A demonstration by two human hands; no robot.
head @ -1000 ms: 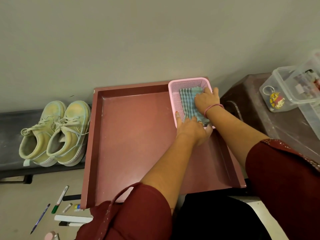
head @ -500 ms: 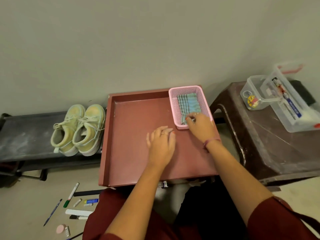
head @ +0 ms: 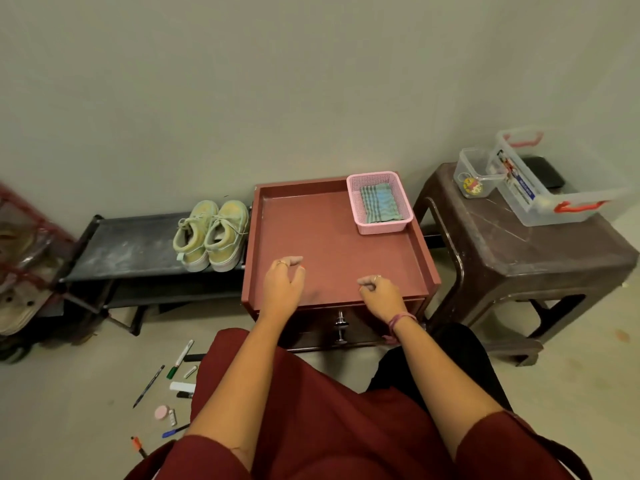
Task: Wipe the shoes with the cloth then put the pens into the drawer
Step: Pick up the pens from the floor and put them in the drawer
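Fingers (head: pixel 292 260) of both hands loosely curled above the red cabinet top (head: pixel 329 237)

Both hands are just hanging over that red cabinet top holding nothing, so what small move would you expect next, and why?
Probably the left hand reaches down to the pens on the floor. The checked cloth lies folded in the pink basket, which suggests the sneakers are done. The drawer looks shut, so the right hand may pull its knob first.
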